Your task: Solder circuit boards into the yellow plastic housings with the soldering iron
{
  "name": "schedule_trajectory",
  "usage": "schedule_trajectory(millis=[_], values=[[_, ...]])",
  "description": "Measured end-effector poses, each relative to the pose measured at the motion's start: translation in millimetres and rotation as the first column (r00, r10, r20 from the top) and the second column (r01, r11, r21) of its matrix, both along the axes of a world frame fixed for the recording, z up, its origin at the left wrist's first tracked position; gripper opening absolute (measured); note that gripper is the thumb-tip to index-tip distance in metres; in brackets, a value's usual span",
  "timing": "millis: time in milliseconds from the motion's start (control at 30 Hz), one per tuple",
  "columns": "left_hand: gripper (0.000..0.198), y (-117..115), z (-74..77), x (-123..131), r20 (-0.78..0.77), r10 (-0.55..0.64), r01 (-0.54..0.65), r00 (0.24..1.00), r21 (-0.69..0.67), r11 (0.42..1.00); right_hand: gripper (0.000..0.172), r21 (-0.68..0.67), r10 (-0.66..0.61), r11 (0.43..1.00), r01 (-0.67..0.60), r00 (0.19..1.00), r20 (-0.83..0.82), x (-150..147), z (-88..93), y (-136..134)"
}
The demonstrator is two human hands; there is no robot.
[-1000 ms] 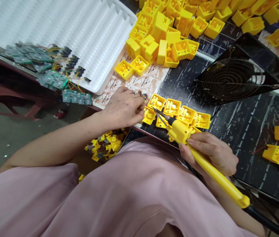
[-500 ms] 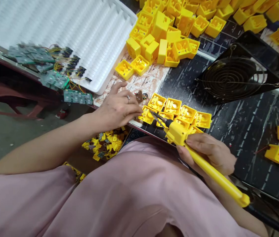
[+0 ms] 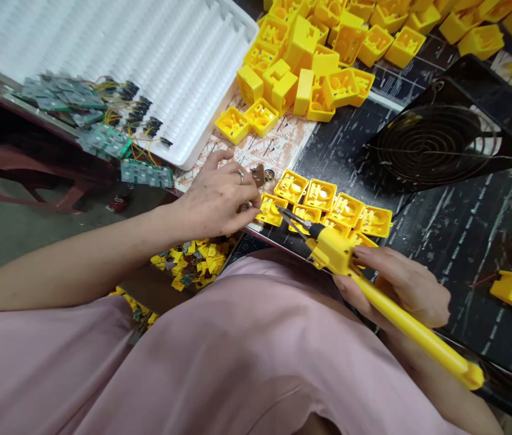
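Note:
My right hand (image 3: 401, 287) grips a yellow soldering iron (image 3: 385, 302), its metal tip pointing left at the row of open yellow cases. The tip is just over the right side of the leftmost case (image 3: 271, 209). My left hand (image 3: 222, 196), with a ring on one finger, rests at that case's left edge. Its thumb and fingers are bent together there; what they pinch is too small to make out. Small metal parts show inside the neighbouring yellow cases (image 3: 320, 194). A small brown board (image 3: 259, 175) lies just beyond my left fingers.
A white ridged tray (image 3: 192, 154) stands at the left, with green circuit boards (image 3: 147, 174) and wires along its edge. Many yellow cases (image 3: 301, 45) are heaped at the back. A black fan (image 3: 423, 145) stands to the right. Below the table edge is a pile of yellow pieces (image 3: 196, 263).
The soldering iron and my right hand have moved slightly right, the tip drawing back a little over the leftmost case. My left thumb and forefinger show a wider gap behind their tips.

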State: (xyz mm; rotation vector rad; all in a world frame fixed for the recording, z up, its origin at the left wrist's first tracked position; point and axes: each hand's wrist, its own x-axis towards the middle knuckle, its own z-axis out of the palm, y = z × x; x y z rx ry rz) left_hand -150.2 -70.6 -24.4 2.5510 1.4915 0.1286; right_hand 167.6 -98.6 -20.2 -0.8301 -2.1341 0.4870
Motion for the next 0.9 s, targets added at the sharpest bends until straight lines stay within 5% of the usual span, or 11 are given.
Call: schedule_trajectory(millis=[233, 900], values=[[0.03, 2, 2.6, 8, -0.041, 0.058, -0.06, 0.998, -0.058, 0.997, 0.026, 0.125, 0.166, 0.979, -0.163, 0.986, -0.008, -12, -5.7, 10], [0.034, 3, 3.2, 9, -0.115, -0.014, 0.006, 0.993, -0.073, 0.997, 0.023, 0.125, 0.255, 0.957, -0.263, 0.964, 0.075, -18, 6.1, 15]])
